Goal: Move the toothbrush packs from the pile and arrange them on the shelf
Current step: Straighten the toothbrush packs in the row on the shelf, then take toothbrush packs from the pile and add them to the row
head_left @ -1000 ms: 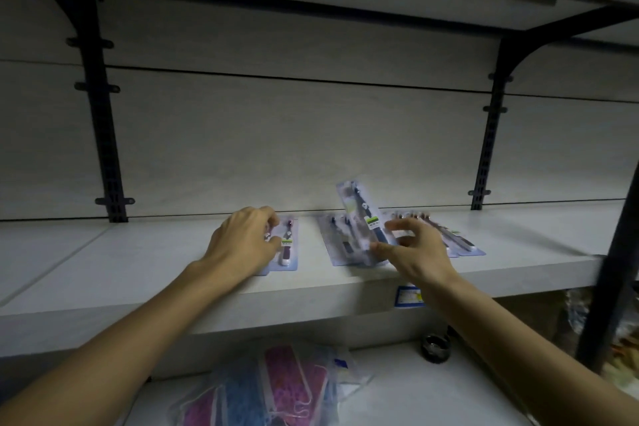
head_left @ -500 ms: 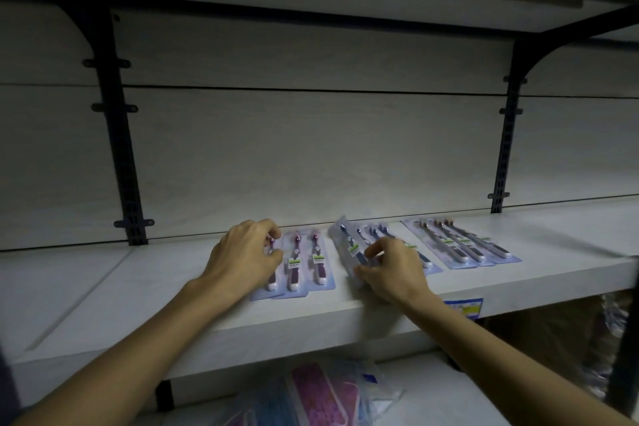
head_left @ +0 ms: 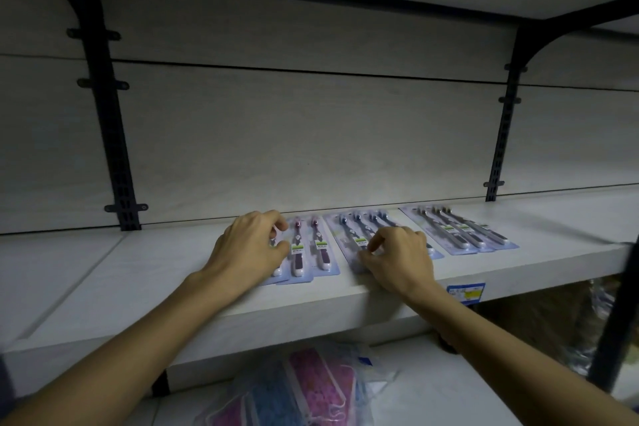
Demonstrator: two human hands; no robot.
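shelf: three toothbrush packs flat on it | left hand fingers curled on pink pack | right hand fingers pinching blue pack beside it | grey pack farther right

Two bare forearms are seen, one entering from the lower left corner and one from the lower right. No sleeve is worn on either as far as the frame shows; both are uncovered from the frame edge to the wrist. The left hand and the right hand are ungloved. The fingernails are kept short. Knuckles and wrist tendons are faintly outlined in dim light.
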